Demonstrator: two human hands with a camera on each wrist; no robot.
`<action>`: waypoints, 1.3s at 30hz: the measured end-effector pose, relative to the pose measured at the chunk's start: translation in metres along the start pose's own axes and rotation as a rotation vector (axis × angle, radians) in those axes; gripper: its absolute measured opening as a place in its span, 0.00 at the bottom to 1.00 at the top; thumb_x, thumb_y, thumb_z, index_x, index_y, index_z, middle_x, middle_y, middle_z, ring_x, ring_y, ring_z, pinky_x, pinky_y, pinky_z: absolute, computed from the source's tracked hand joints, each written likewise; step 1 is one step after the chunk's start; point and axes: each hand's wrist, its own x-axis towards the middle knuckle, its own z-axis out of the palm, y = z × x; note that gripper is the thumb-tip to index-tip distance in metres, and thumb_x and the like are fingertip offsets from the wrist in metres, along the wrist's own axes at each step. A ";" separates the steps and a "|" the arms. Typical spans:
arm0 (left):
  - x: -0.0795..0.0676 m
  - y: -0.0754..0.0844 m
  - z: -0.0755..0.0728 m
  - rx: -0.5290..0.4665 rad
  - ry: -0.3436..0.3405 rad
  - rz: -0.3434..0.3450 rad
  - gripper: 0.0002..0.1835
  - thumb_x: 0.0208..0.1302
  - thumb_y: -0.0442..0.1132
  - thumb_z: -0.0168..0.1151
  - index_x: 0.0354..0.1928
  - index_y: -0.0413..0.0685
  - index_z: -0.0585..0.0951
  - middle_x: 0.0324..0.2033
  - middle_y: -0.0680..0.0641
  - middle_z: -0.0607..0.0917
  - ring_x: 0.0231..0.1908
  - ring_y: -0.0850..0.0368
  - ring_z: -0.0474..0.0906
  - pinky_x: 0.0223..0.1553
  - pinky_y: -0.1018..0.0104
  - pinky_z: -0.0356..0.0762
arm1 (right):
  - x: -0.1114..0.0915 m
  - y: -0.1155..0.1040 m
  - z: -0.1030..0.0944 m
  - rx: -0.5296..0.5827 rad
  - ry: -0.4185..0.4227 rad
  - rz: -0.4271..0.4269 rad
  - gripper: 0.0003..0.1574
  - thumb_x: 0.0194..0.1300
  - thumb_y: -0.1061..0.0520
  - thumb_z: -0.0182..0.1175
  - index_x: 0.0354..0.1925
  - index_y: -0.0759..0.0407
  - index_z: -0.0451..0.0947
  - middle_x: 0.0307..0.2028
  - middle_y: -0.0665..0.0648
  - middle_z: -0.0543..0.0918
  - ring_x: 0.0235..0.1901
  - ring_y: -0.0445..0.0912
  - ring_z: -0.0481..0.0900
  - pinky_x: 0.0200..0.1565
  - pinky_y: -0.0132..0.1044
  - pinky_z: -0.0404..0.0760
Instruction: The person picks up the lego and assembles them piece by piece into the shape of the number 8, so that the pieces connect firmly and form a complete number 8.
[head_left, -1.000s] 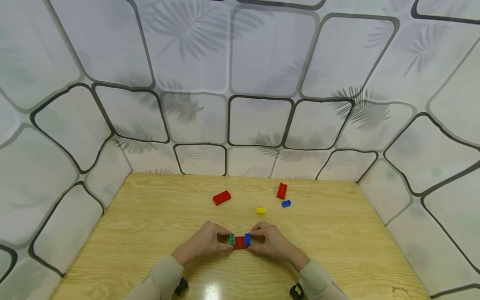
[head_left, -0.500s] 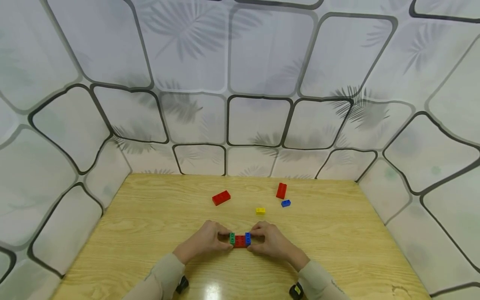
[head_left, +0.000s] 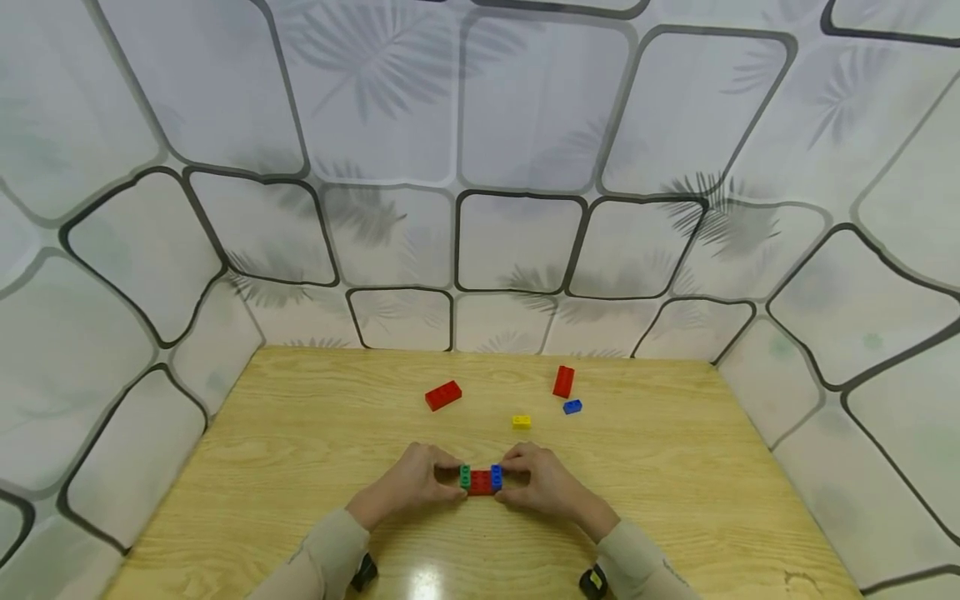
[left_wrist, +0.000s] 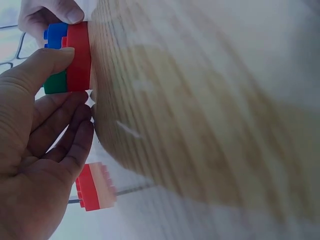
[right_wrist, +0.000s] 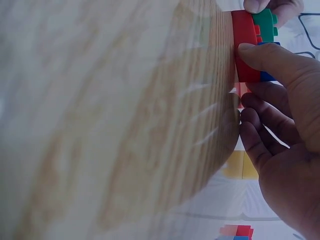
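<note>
On the table in front of me lies a red building brick [head_left: 480,483] with a small green brick [head_left: 465,477] on top of its left end and a small blue brick [head_left: 497,477] on its right end. Red studs show between these two. My left hand [head_left: 417,482] pinches the green end between thumb and fingers; in the left wrist view its thumb presses the red brick's near side [left_wrist: 79,65]. At the blue end, my right hand [head_left: 543,485] pinches in the same way, thumb on the red side [right_wrist: 245,62]. The fingertips behind the bricks are partly hidden.
Farther back on the wooden table [head_left: 315,400] lie a red brick [head_left: 443,396] at left, a small yellow brick [head_left: 521,422], a small blue brick [head_left: 572,407] and another red brick [head_left: 564,382]. A patterned curtain [head_left: 510,242] borders the table's back and sides.
</note>
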 end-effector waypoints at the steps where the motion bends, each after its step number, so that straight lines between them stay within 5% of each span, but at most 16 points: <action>1: 0.000 0.001 0.000 -0.006 -0.003 -0.013 0.22 0.60 0.44 0.80 0.52 0.38 0.90 0.48 0.45 0.93 0.46 0.59 0.87 0.48 0.66 0.85 | 0.000 0.000 0.000 0.002 0.001 0.001 0.26 0.66 0.46 0.75 0.57 0.59 0.88 0.52 0.48 0.84 0.52 0.44 0.79 0.55 0.38 0.81; 22: -0.003 -0.001 0.001 -0.066 0.013 -0.083 0.23 0.60 0.48 0.80 0.54 0.44 0.90 0.49 0.49 0.93 0.51 0.53 0.88 0.56 0.51 0.85 | 0.000 0.000 -0.001 0.009 -0.010 0.028 0.27 0.66 0.45 0.74 0.58 0.58 0.88 0.52 0.47 0.83 0.52 0.44 0.79 0.56 0.39 0.80; 29: -0.008 -0.008 -0.008 -0.105 0.011 -0.114 0.23 0.63 0.53 0.78 0.54 0.47 0.90 0.49 0.51 0.92 0.52 0.56 0.87 0.56 0.54 0.85 | 0.001 0.001 0.001 0.010 -0.016 0.024 0.28 0.66 0.44 0.74 0.58 0.57 0.87 0.52 0.47 0.83 0.52 0.44 0.79 0.55 0.39 0.80; 33: -0.011 -0.014 -0.017 -0.110 0.078 -0.126 0.17 0.66 0.51 0.74 0.48 0.47 0.91 0.44 0.53 0.92 0.45 0.58 0.86 0.49 0.60 0.85 | 0.000 0.001 0.001 0.013 -0.014 0.019 0.28 0.66 0.44 0.74 0.58 0.57 0.88 0.53 0.48 0.83 0.53 0.44 0.79 0.55 0.39 0.80; 39: -0.009 -0.023 -0.024 -0.094 0.278 -0.166 0.11 0.67 0.44 0.74 0.45 0.46 0.89 0.37 0.53 0.89 0.37 0.62 0.82 0.40 0.67 0.83 | 0.000 0.001 0.000 0.018 -0.016 0.019 0.28 0.66 0.45 0.74 0.58 0.58 0.87 0.53 0.48 0.84 0.53 0.45 0.79 0.56 0.40 0.80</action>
